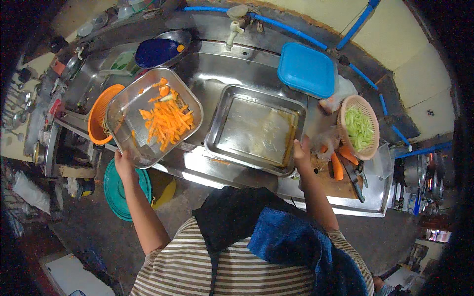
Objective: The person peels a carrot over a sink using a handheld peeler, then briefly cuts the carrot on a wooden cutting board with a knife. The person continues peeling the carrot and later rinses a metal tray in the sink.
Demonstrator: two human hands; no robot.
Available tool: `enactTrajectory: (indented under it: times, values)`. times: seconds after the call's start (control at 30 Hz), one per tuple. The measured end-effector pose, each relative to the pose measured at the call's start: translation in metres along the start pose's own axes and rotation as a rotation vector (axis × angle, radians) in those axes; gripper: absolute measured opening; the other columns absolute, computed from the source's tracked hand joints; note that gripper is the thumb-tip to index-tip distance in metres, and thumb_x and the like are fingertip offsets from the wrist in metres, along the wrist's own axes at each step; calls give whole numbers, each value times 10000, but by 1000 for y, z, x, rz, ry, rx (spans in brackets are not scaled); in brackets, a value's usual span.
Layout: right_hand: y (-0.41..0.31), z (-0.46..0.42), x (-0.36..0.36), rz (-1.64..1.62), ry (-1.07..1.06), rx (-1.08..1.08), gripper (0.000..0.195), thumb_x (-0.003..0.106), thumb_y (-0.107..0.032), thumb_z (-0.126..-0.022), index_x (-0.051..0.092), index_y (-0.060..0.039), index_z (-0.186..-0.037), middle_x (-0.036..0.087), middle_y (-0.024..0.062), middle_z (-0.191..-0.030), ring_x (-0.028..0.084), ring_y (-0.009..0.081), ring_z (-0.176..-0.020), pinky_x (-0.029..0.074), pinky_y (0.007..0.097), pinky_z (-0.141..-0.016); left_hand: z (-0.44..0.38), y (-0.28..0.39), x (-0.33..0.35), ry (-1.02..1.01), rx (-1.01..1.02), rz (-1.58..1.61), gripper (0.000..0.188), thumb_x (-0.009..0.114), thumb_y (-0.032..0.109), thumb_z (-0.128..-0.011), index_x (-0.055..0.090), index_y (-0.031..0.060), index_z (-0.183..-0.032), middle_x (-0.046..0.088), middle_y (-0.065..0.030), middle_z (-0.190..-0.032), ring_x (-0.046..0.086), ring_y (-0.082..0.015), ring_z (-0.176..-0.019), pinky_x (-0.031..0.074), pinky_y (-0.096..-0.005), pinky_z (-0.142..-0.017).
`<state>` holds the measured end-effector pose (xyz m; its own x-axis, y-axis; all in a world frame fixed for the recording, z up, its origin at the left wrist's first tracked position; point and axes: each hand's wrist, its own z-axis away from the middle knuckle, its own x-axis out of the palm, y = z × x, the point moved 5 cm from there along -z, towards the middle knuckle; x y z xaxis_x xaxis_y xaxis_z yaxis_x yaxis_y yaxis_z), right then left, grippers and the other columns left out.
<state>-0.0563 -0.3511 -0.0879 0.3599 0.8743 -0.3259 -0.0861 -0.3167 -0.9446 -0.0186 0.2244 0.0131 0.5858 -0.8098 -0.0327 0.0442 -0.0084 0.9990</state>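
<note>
My left hand (125,165) grips the near corner of a square metal pan (139,79), which is tilted over the left part of the counter. Cut orange carrot strips (168,122) lie inside it, with a carrot stub among them. My right hand (302,154) has hold of the right edge of a rectangular metal tray (255,129). That tray is wet, with brownish liquid along its right side and no food in it. An orange plastic basket (97,114) is partly hidden behind the pan.
Right of the tray, a wooden cutting board (335,185) bears carrots (336,166) and a knife (357,187). A pink basket (374,129) holds green strips. Behind are a blue lidded container (307,68), a tap (234,35) and a dark blue bowl (157,53). A green lid (116,192) sits below left.
</note>
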Motion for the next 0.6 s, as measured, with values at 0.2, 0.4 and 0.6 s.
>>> enactTrajectory:
  times: [0.2, 0.4, 0.6]
  values:
    - [-19, 11, -28, 349, 110, 315, 527, 440, -327, -857, 283, -15, -1252, 442, 262, -1164, 482, 401, -1026, 395, 414, -839, 13, -10, -9, -29, -192, 154, 240, 515, 101, -763, 494, 26, -990, 550, -68, -895, 541, -177, -749, 454, -308, -668]
    - [-34, -36, 25, -111, -73, 335, 570, 457, -214, -857, 180, -19, -1315, 428, 181, -1186, 434, 279, -1059, 351, 379, -868, 40, -2, -7, 2, -193, 251, 230, 511, 102, -774, 477, 21, -987, 546, -88, -908, 564, -203, -766, 476, -331, -651]
    - [-18, -78, 107, -354, -104, 505, 550, 475, -199, -844, 211, -27, -1295, 410, 160, -1200, 404, 265, -1073, 346, 361, -870, 73, 24, 3, 157, -140, 63, 184, 505, 86, -794, 490, 20, -966, 551, -81, -845, 566, -194, -715, 475, -312, -615]
